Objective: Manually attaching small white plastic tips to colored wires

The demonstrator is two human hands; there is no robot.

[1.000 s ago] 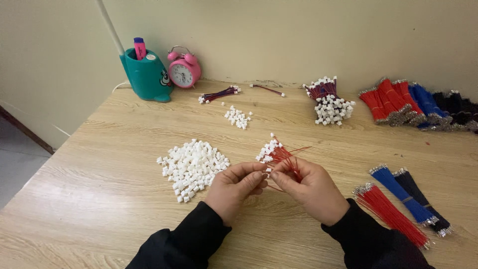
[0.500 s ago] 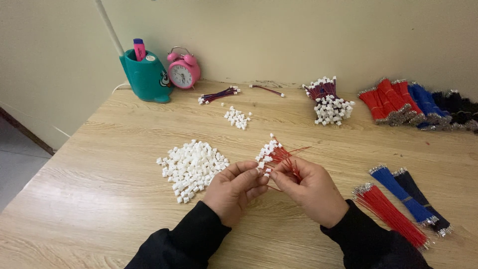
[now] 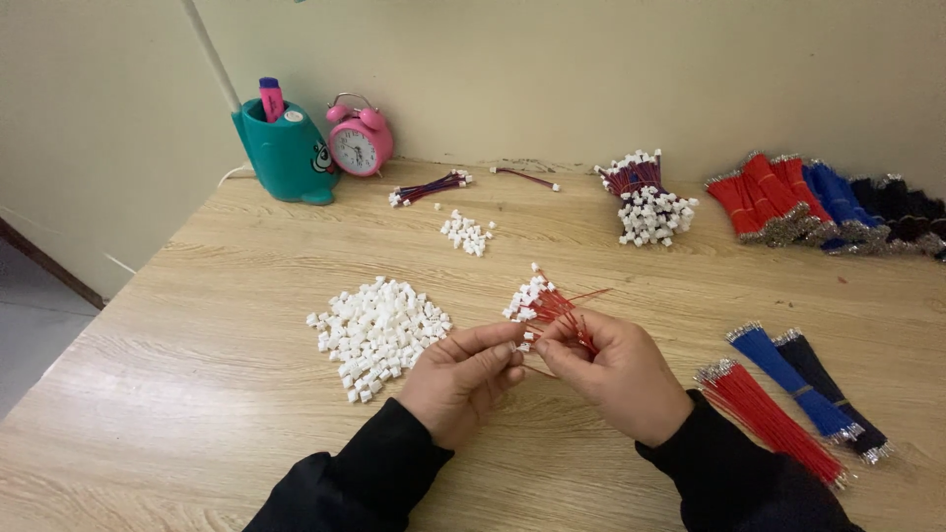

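Red wires [image 3: 557, 305] with white plugs sit bunched in the right hand [image 3: 616, 374] above the table [image 3: 197, 296]; the left hand [image 3: 463, 374] pinches one white plug onto a wire. Many loose plugs [image 3: 377, 330] wait beside it, so lots seems left

Light wooden table [image 3: 197, 325] against cream wall [image 3: 552, 59].
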